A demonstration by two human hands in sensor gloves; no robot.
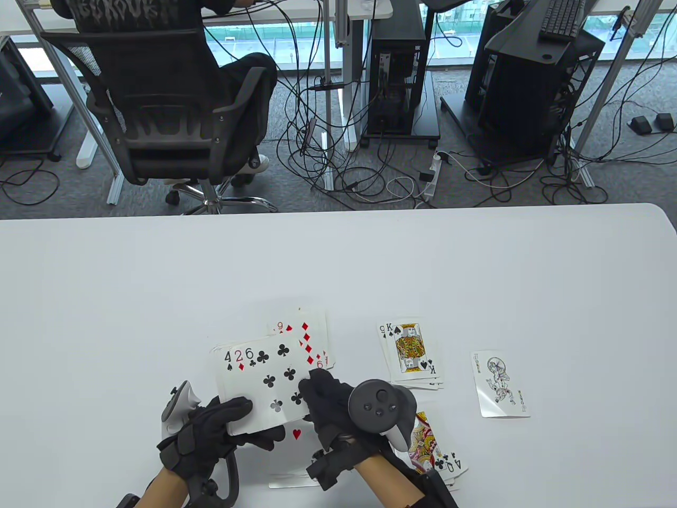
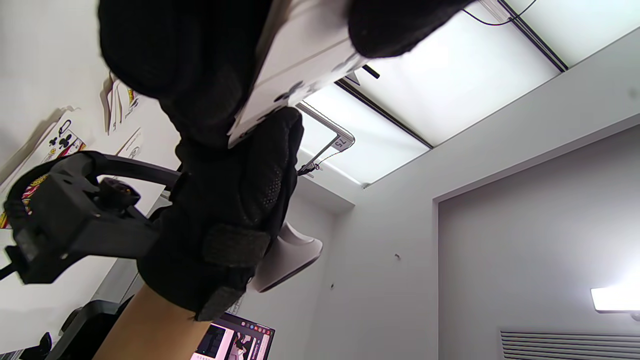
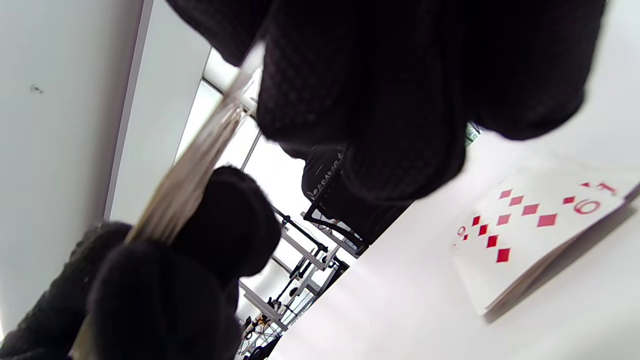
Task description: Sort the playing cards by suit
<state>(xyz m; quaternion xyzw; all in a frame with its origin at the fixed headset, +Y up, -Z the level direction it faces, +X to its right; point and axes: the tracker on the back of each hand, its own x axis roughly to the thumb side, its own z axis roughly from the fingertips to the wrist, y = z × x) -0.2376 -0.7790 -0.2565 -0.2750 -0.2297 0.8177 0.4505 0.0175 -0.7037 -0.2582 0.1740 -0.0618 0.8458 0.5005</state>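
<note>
Over a white desk [image 1: 158, 296], the left hand [image 1: 211, 428] grips a fanned packet of cards [image 1: 259, 386], six of clubs on top, while the right hand [image 1: 330, 402] pinches that card's lower right edge. Thin, slick and bendable, the cards likely lift best by a corner. Four piles lie on the desk: diamonds [image 1: 309, 338], spades [image 1: 410, 352], clubs [image 1: 439, 450] and hearts [image 1: 291, 455], plus one joker [image 1: 500, 383] apart at right
</note>
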